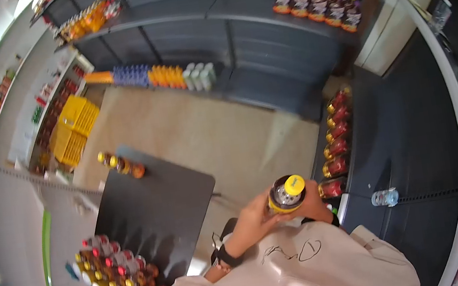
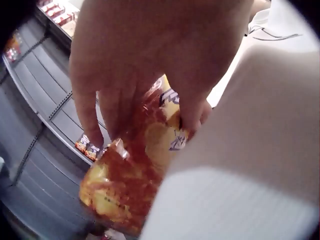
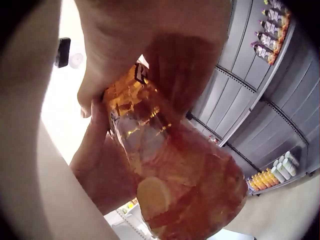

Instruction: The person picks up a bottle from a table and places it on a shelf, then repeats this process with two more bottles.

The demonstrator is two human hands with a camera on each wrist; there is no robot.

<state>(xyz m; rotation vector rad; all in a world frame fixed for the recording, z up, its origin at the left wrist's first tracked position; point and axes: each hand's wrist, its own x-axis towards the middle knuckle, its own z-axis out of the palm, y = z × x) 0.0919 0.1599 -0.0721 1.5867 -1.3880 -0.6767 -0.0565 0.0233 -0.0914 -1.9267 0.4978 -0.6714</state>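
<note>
A drink bottle with a yellow cap is held upright close in front of the chest. Its lower part shows a red-brown wrap with pale yellow, lemon-like shapes, and the same wrap fills the right wrist view. My left hand grips the bottle from the left, its fingers and thumb spread around the side in the left wrist view. From the other side my right hand holds it too, partly hidden behind the bottle in the head view. The cap stands free above both hands.
A dark table at the left carries a group of bottles and a few more bottles at its far end. Red-labelled bottles line a low shelf at the right. Yellow crates and stocked shelves stand beyond.
</note>
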